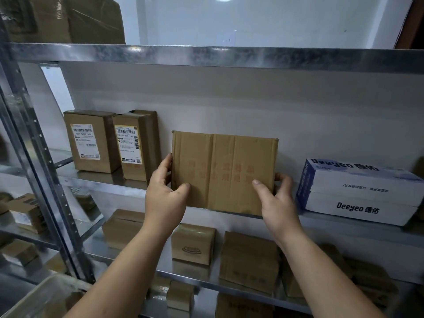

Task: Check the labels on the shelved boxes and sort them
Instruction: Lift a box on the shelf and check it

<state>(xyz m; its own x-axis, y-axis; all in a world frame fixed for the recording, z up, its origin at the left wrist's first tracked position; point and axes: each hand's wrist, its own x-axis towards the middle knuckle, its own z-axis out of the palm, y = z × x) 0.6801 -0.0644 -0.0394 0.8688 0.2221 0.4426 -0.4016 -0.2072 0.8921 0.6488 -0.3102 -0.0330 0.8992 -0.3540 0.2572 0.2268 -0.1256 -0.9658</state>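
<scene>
Here, a galvanised grey metal shelving rack (206, 56) fills the view, with a large brown taped carton (68, 17) on its top level at eleven o'clock. At the centre, a flat, creased brown cardboard box (224, 161) stands upright at the front lip of the middle shelf (96, 181); whether its bottom edge rests on the metal I cannot tell. Its broad face points at the camera and carries only two rows of faint red printed characters, too faded to read, with vertical fold lines across it and no white label on this side. Both hands grasp it. The left hand (165, 198) clasps the left edge, thumb pressed on the front face and fingers wrapped behind. The right hand (277, 203) clasps the lower right edge the same way, thumb on the front, fingers curled round the side. At three o'clock from the held box, well apart, lie two stacked white-and-blue "Deeyeo" cartons (358, 210). At nine to ten o'clock two brown boxes stand upright and touching, the left labelled box (89, 143) and the right labelled box (135, 148), each showing a white barcode label. At six o'clock, on the lower shelf, sit a small brown box with a printed logo (192, 244) and a tilted plain brown box (247, 260).
</scene>
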